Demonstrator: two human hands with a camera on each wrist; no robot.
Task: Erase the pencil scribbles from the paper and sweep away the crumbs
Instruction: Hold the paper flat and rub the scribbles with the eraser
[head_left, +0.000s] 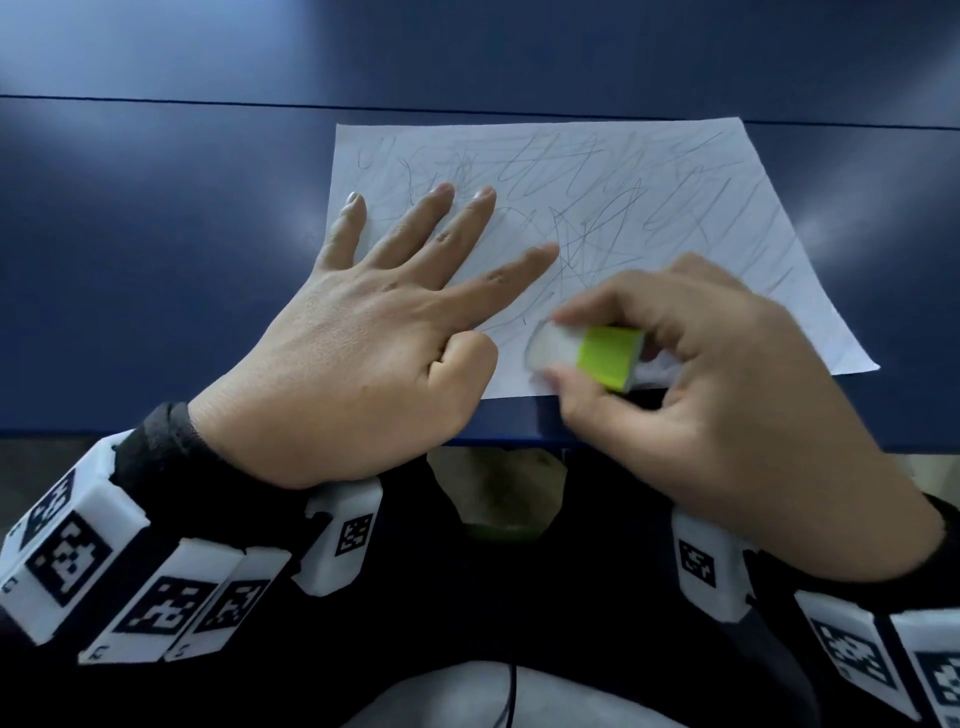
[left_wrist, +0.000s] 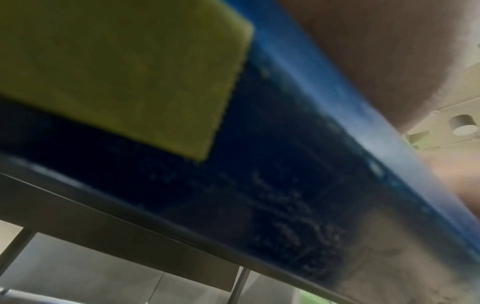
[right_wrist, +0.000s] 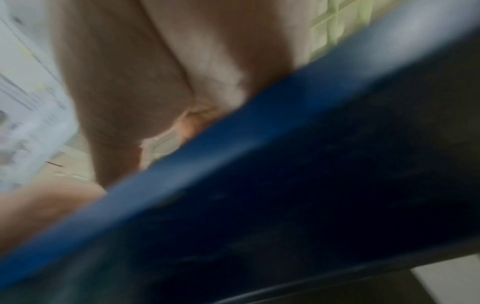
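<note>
A dark blue table (head_left: 156, 260) fills the view, with grey floor (left_wrist: 78, 277) beneath it.

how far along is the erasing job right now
Done: little; only the paper's near edge looks clean. In hand: the left hand presses the sheet flat while the right hand grips the eraser against it. Left: pencil scribbles across most of the sheet, then sweeping; no crumbs can be made out.

One paper (head_left: 597, 218) lies on one table (head_left: 156, 234). One eraser (head_left: 587, 356) and two hands are in view.
</note>
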